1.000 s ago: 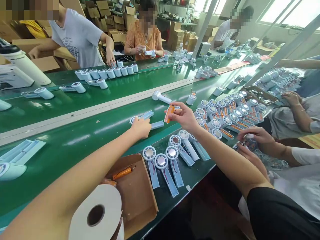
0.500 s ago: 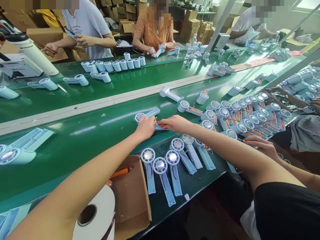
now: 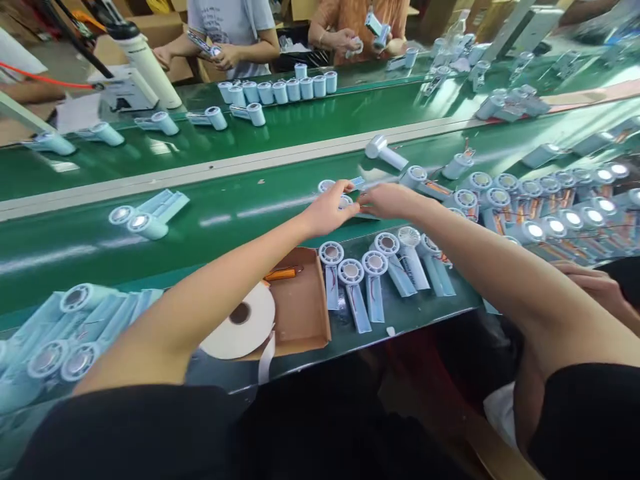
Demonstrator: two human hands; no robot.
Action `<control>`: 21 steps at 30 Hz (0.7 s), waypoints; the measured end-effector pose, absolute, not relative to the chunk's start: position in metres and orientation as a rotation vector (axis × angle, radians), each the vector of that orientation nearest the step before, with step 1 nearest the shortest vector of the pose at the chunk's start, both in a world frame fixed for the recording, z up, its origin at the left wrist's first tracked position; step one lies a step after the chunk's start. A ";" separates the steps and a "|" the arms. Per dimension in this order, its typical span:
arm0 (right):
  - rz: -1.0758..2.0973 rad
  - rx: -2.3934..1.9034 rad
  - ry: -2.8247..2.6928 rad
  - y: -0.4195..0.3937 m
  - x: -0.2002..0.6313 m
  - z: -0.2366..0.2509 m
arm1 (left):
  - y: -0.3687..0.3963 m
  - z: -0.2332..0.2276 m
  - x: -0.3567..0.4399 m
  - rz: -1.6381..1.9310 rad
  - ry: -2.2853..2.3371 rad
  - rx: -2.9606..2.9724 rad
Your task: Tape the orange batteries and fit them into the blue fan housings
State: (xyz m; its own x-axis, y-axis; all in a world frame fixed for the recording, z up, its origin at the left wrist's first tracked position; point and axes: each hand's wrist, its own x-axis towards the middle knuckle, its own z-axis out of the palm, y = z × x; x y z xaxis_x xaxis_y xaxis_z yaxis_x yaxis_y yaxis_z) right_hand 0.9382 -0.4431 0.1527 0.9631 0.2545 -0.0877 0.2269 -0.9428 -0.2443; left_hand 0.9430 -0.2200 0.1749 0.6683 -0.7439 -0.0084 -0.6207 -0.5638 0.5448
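My left hand point(image 3: 331, 210) is closed around the round head of a light blue handheld fan point(image 3: 346, 201) on the green surface. Facing it, my right hand point(image 3: 389, 202) has its fingers pinched together over the fan's handle; whatever lies between the fingertips is hidden. A second handheld fan point(image 3: 326, 186) rests just behind, partly covered by my left hand. Nearer to me lies a row of open fan bodies, one of them a fan with red wires point(image 3: 351, 273) along its handle.
A cardboard box point(image 3: 300, 313) holds an orange battery point(image 3: 281, 274), with a white tape roll point(image 3: 240, 321) beside it. Many fans with orange batteries point(image 3: 497, 200) crowd the right; fan bodies point(image 3: 80, 333) pile at left. Co-workers sit across a pale divider strip point(image 3: 210, 167).
The view has swung left and down, showing more of the left pile and the tape roll. Both hands stay together at the fan; the left now covers its head. Across the table, a co-worker has raised a fan.
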 end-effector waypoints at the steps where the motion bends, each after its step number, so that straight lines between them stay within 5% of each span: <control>1: 0.089 -2.866 -0.337 -0.441 0.925 0.158 | -0.188 0.185 0.925 -0.354 -1.131 2.366; 4: -0.073 -2.778 -0.316 -0.415 0.861 0.170 | -0.069 0.192 0.861 -0.533 -1.355 2.363; 9: 0.348 -2.481 -0.491 -0.295 0.757 0.161 | 0.075 0.146 0.787 0.026 -1.529 2.776; 15: 0.492 -2.631 -0.320 -0.184 0.734 0.136 | 0.090 0.132 0.772 0.469 -1.352 2.616; 21: 0.178 -2.127 -1.242 -0.158 0.661 0.105 | 0.123 0.114 0.770 0.662 -0.896 2.642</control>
State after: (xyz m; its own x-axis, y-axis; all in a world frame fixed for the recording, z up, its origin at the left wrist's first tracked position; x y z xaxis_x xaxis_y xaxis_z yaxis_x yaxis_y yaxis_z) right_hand 0.6606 -0.1579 0.1054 0.5399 0.8170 0.2025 0.7272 -0.3316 -0.6010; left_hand 0.7704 0.1229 0.1139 0.7035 -0.5027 0.5023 -0.6280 -0.7707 0.1082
